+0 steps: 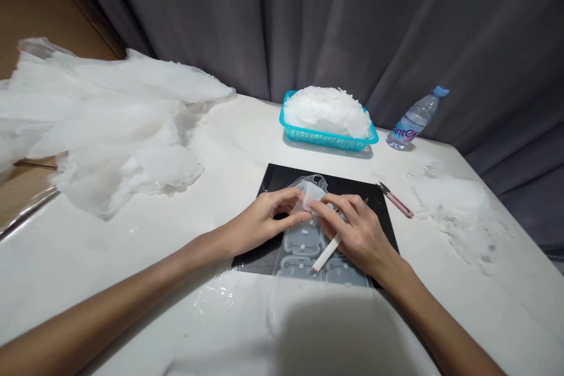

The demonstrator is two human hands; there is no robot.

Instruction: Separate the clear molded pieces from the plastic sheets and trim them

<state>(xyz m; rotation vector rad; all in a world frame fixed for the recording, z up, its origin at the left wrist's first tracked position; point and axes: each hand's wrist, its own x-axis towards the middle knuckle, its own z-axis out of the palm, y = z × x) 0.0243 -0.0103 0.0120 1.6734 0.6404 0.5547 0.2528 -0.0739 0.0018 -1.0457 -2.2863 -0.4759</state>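
Note:
A translucent plastic sheet with moulded outlines lies over a black mat, its near end trailing onto the table. My left hand pinches a folded-up flap of this sheet between thumb and fingers. Close against it, my right hand has its fingertips on the same flap. A slim white-handled tool is tucked in the right hand, its handle slanting down toward me. A thin pointed tip shows beyond the knuckles, but I cannot make out its kind. The fingers partly hide the flap.
Behind the mat stands a blue basket heaped with white translucent pieces. A water bottle is at the back right. Pink-handled thread snips lie right of the mat, near film scraps. Crumpled sheets pile at left.

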